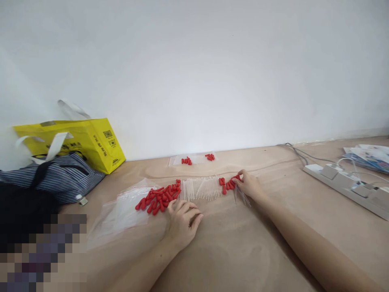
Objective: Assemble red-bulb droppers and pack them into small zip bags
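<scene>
My left hand point(184, 221) rests on the wooden table with its fingers apart and nothing in it. It lies just below a pile of red rubber bulbs point(161, 197) and a row of thin clear tubes point(202, 188). To the right of the row, my right hand point(247, 184) has its fingers closed at a small group of red bulbs point(230, 185). A few clear tubes point(241, 196) stick out under those fingers. Exactly what the fingertips pinch is too small to tell.
Clear plastic bags point(130, 207) lie left of the pile. Farther back, another bag point(199, 158) bears red bulbs. A yellow bag point(106, 142) and a striped bag point(75, 178) stand left. A power strip point(343, 188) with cables and some printed packets point(370, 156) are right.
</scene>
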Demonstrator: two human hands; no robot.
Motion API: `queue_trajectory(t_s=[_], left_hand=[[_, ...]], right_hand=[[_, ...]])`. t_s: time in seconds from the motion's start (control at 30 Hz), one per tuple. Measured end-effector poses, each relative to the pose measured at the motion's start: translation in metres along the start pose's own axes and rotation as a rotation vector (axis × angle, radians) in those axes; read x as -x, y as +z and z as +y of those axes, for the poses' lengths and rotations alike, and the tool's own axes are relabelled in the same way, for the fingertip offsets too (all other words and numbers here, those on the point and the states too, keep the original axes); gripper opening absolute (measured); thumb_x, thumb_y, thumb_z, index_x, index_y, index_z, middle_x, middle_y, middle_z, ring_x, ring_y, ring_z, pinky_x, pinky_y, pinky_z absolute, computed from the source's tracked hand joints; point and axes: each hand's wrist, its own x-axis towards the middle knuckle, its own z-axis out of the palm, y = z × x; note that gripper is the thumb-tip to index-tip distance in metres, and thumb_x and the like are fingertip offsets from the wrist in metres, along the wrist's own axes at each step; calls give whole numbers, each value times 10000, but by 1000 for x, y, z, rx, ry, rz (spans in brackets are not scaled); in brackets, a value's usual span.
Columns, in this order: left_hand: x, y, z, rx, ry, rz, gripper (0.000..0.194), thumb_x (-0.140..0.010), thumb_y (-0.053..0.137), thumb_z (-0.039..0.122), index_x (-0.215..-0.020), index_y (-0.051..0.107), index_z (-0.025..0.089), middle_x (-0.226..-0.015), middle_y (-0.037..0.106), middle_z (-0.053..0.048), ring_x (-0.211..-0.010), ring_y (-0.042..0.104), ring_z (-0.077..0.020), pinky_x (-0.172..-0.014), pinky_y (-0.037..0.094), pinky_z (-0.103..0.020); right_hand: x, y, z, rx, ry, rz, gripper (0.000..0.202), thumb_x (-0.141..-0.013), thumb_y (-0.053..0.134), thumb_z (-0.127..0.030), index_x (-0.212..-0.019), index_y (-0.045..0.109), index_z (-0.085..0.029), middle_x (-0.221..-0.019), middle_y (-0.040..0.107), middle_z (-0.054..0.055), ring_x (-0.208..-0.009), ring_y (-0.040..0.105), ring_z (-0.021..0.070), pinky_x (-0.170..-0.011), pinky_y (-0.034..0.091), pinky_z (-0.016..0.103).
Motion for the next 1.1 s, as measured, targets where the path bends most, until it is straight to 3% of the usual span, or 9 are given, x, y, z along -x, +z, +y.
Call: queue_trajectory(t_s=[0.23,0.43,0.6,0.73,0.97,1.1], left_hand=[[2,1,-2,-3,0,-24,123,-753,544,224,-665,627,250,-758,644,31,-790,540,-169,-867,202,-464],[2,1,-2,-6,2,-29,123,-752,543,224,-666,626,252,-765,645,31,-794,538,-167,-869,198,-464],[2,1,-1,-42,-34,14,124,-746,545,221,-657,627,251,-764,645,24,-796,534,-174,-868,205,-460],[0,1,-5,-126,-89,44,118,-748,532,222,-675,621,250,-808,634,6,-841,520,-187,-874,209,-452],[-41,8,-12,-334,-211,-11,134,-715,541,320,-759,608,214,-918,583,-53,-930,459,-233,-878,208,-463],[-69,20,-9,-387,-253,-117,212,-675,552,371,-770,626,196,-956,554,-86,-978,420,-256,-879,217,-454]], right_hand=[[4,-5,-5,63,-35,27,313,-813,424,-404,-1025,542,-205,-900,641,76,-864,565,222,-663,318,283],[9,-9,-12,73,-55,51,281,-816,418,-377,-944,563,-174,-849,649,70,-832,566,210,-725,278,316],[15,-17,-22,56,-181,-51,236,-740,513,-425,-730,590,-201,-773,646,25,-799,554,197,-700,250,303],[16,-22,-25,118,-221,-141,220,-741,512,-415,-757,610,-219,-821,643,21,-836,540,202,-685,242,304],[16,-25,-25,187,-275,-221,104,-700,546,-247,-761,628,-228,-804,636,23,-853,517,204,-683,235,297],[19,-23,-26,209,-307,-213,184,-693,485,-112,-752,623,-219,-813,633,26,-881,502,195,-692,224,298]])
